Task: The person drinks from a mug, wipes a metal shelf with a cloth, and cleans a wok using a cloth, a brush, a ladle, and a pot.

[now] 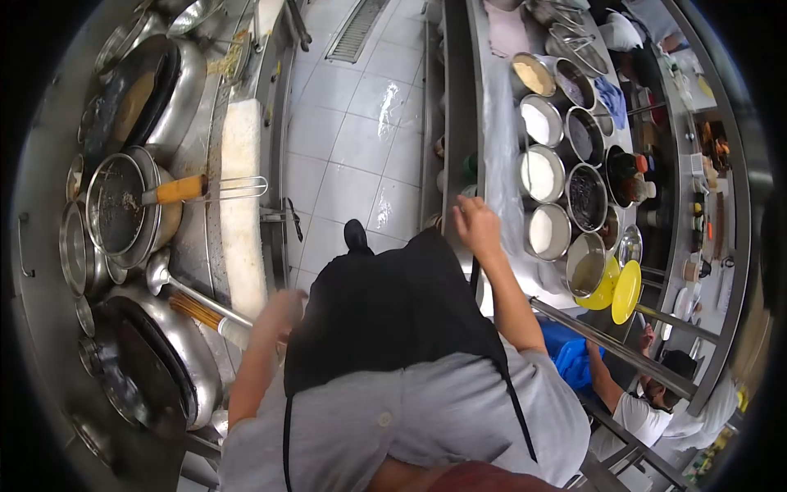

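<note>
My left hand (285, 313) hangs by the front edge of the stove counter, close to a ladle (201, 295). It is blurred and its fingers are partly hidden, so what they do does not show. My right hand (478, 225) is at the edge of the opposite counter, with fingers loosely apart and nothing in them. Nearest to it on that counter is a steel pot of white powder or grains (541, 232). A black apron (385, 320) covers my front between the two hands.
Woks (188, 107) and a strainer (115, 205) line the stove on the left, beside a long folded white cloth (242, 205). Several steel pots, a yellow plate (626, 292) and a metal rail (607, 344) are on the right. A person (639, 410) works beyond the rail.
</note>
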`<action>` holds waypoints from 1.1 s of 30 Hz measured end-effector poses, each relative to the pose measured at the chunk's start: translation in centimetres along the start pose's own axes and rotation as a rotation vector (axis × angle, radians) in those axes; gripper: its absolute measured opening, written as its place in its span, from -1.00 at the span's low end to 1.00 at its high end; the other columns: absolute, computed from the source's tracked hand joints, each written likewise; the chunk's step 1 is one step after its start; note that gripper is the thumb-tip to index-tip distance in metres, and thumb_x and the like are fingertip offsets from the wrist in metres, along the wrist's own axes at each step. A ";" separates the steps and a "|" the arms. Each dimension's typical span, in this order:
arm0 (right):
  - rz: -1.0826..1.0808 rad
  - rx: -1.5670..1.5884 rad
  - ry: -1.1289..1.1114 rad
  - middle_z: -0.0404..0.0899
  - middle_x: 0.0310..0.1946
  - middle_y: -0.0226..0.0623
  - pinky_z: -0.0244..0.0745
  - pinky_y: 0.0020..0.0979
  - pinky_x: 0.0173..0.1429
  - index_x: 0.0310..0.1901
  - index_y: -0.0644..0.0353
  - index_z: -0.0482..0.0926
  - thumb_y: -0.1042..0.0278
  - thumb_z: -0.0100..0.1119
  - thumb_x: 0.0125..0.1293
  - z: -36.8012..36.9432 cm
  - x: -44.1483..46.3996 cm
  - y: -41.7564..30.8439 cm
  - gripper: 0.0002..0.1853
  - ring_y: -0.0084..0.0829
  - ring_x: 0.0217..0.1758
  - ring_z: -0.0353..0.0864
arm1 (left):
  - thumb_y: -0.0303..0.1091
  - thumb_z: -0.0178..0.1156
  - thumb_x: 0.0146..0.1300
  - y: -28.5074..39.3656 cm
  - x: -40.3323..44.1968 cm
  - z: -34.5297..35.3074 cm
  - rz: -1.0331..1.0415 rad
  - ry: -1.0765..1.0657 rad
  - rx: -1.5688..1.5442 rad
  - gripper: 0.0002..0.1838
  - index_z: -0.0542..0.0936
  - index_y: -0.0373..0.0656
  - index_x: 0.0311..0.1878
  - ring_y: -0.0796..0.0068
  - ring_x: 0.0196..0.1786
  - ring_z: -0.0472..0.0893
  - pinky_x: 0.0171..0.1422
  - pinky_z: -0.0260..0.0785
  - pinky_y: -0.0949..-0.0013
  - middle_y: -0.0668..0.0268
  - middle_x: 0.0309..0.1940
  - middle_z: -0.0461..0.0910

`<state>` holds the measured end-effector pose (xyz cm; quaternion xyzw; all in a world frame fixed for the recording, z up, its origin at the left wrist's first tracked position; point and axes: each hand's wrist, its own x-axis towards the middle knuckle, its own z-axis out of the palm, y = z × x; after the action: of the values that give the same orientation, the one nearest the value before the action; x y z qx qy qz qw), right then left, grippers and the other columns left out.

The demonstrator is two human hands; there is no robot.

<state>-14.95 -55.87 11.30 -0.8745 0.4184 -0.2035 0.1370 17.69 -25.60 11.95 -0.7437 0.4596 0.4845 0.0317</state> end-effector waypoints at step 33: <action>-0.028 -0.033 0.043 0.58 -0.57 -0.17 0.51 -0.10 -0.36 -0.54 0.18 0.58 0.16 0.13 0.18 1.9 -6.9 -0.2 -0.72 -0.09 -0.45 0.62 | -0.72 -0.05 -0.09 20.0 4.7 1.4 0.871 -0.009 0.252 -0.43 0.56 -0.22 0.07 0.00 -0.11 0.58 -0.01 0.40 0.13 0.02 -0.14 0.59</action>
<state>-17.87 -50.18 8.05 -0.8779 0.4122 -0.2171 0.1108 2.92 -39.51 15.68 -0.4693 0.7848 0.3962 -0.0827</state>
